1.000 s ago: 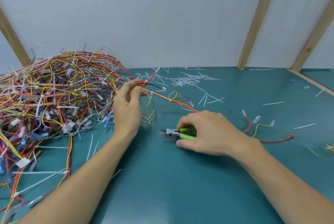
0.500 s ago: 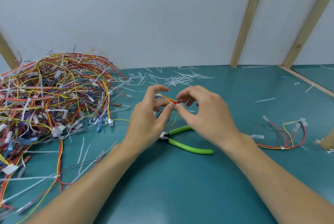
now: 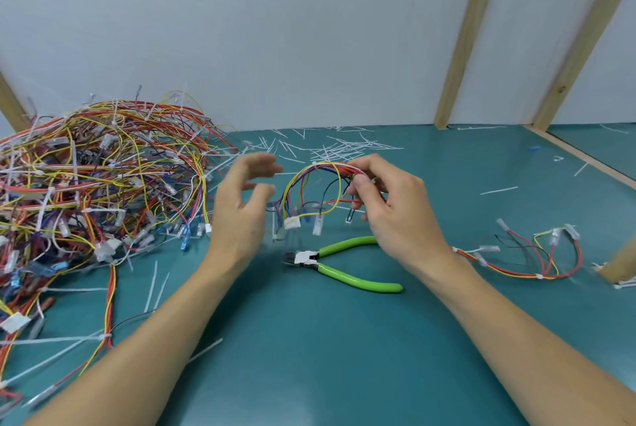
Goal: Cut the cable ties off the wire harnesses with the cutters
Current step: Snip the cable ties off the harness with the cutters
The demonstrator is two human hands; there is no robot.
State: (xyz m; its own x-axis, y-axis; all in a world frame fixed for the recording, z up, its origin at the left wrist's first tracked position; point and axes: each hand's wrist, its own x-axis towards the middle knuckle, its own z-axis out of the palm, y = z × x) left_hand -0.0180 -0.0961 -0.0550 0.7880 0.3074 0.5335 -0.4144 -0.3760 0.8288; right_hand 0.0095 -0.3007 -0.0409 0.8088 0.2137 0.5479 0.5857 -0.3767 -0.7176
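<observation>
My right hand (image 3: 392,208) pinches a small wire harness (image 3: 311,191) of red, yellow and blue wires, held above the table with its white connectors hanging down. My left hand (image 3: 242,208) hovers just left of the harness, fingers loosely spread and slightly blurred, holding nothing. The green-handled cutters (image 3: 344,262) lie on the teal table (image 3: 309,356) below both hands, jaws pointing left, untouched.
A big tangled pile of wire harnesses (image 3: 96,184) fills the left side. Another harness (image 3: 526,257) lies on the right. Several cut white tie pieces (image 3: 330,146) are scattered at the back. Wooden posts (image 3: 461,36) stand behind, one (image 3: 619,264) at right.
My right hand let go of the cutters and took the harness. My left hand has released the harness and moved slightly left. The harness now hangs open in a loop.
</observation>
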